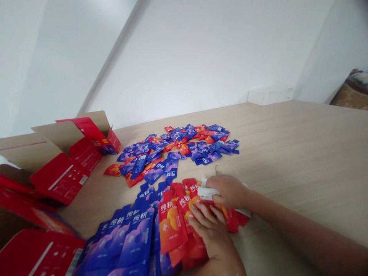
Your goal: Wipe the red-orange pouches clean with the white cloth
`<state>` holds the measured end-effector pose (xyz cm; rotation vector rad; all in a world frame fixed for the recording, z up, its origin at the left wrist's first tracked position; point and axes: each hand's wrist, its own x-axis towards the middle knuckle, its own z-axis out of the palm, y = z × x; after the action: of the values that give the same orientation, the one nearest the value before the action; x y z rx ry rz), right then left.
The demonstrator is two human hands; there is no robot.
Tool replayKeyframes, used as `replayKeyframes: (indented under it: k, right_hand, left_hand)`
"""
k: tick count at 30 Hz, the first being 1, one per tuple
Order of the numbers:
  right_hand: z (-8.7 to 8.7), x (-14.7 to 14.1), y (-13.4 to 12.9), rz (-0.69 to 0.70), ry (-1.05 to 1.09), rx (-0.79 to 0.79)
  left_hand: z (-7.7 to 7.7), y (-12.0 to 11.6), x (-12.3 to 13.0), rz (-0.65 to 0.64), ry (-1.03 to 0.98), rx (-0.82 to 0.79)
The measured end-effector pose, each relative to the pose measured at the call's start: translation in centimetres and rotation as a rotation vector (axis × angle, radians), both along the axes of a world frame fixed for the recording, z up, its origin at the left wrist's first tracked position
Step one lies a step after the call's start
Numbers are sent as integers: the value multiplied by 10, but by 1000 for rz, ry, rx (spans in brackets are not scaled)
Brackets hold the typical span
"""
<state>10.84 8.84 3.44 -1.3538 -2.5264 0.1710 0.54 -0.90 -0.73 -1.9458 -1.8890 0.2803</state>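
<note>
Spreading its fingers, the left hand [211, 235] presses on overlapping glossy red-orange foil sachets [172, 224]. The right hand [228, 191] pinches a folded white strip [205, 190] just above them.

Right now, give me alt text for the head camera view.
A person's left hand presses on overlapping red sachets on a pale wood-grain table, the right hand on a white item. Rows of blue sachets lie beside them, a loose pile of blue and red sachets beyond, and an open cardboard carton at left.
</note>
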Motion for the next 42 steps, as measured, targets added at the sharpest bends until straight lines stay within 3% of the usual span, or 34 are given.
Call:
replayKeyframes:
  k: [3, 6, 11, 14, 18, 22, 28, 33, 35, 38, 42]
  right_hand:
    - [-8, -8, -3, 70, -88, -59]
    - [-14, -6, 3, -13, -94, -46]
    - [-3, 2, 6, -86, -21, 5]
    - [3, -1, -3, -20, 32, 17]
    - [-5, -8, -7, 88, -18, -54]
    - [-14, -2, 7, -31, -60, -49]
    - [-1, 8, 8, -133, 4, 42]
    - [-4, 0, -1, 95, -99, -21]
    - [-10, -2, 1, 123, -130, -45]
    - [-14, 0, 9, 25, -134, -35]
    - [-7, 5, 9, -69, -75, 18]
  left_hand:
    - [-1, 0, 0, 1, 3, 1]
    - [-3, 1, 0, 4, -13, 0]
    - [-5, 2, -1, 7, -27, 6]
    - [-5, 1, -1, 1, -33, -6]
    - [-3, 1, -1, -7, -43, 3]
    - [-2, 1, -2, -12, -49, 27]
    - [-1, 1, -2, -23, -75, 25]
    - [-3, 0, -1, -17, -78, 4]
    - [-3, 1, -1, -17, -85, 7]
    - [-3, 2, 0, -1, -86, 26]
    - [-2, 2, -1, -5, -70, 18]
